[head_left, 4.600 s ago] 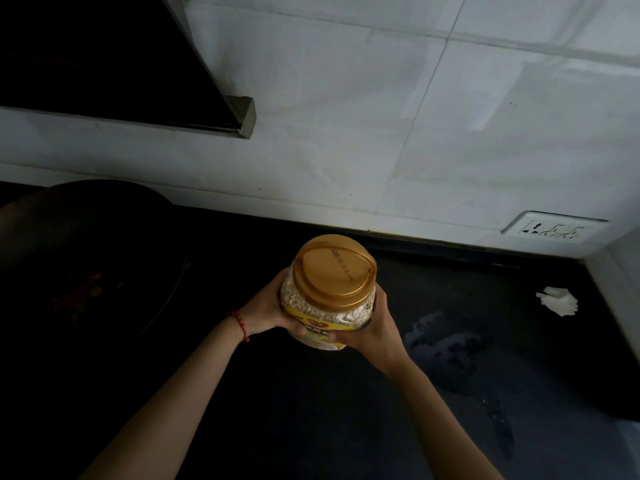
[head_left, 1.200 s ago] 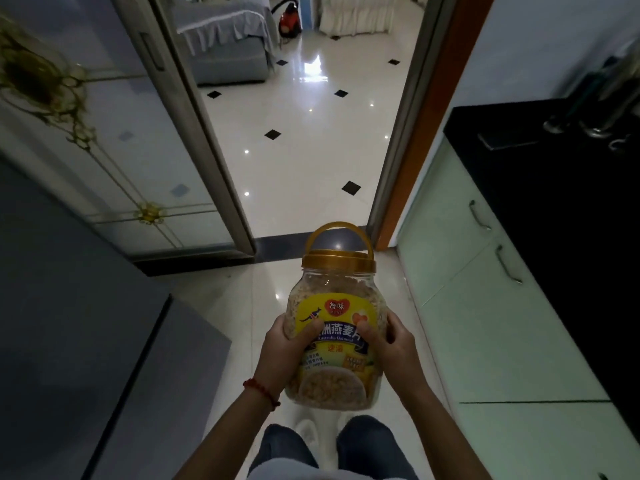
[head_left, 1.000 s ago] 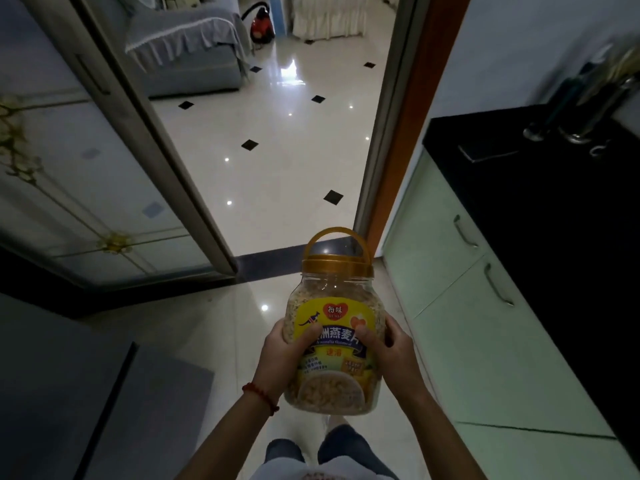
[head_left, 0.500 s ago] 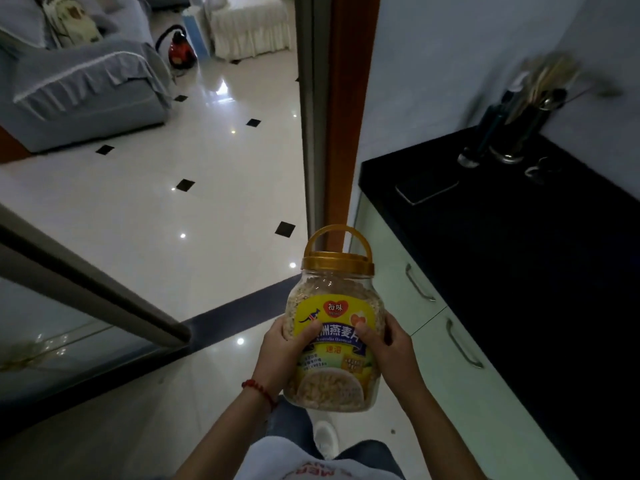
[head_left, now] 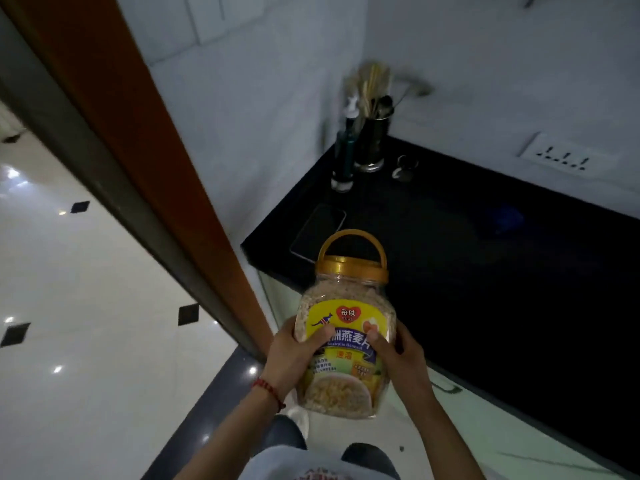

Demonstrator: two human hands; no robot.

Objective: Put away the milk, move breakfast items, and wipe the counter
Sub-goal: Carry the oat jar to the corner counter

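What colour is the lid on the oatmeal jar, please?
Golden yellow, matching its carry handle; the lid shows in the head view.

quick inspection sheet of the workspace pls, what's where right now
surface: black counter, dark, bare in the middle
job's things: oat jar, lid on, carried upright in front of the counter edge
clutter: phone flat near the corner; utensil holder and bottle at the wall
grippers: left hand and right hand grip the jar's sides
cables: nothing seen
surroundings: wall socket, door frame, tiled floor
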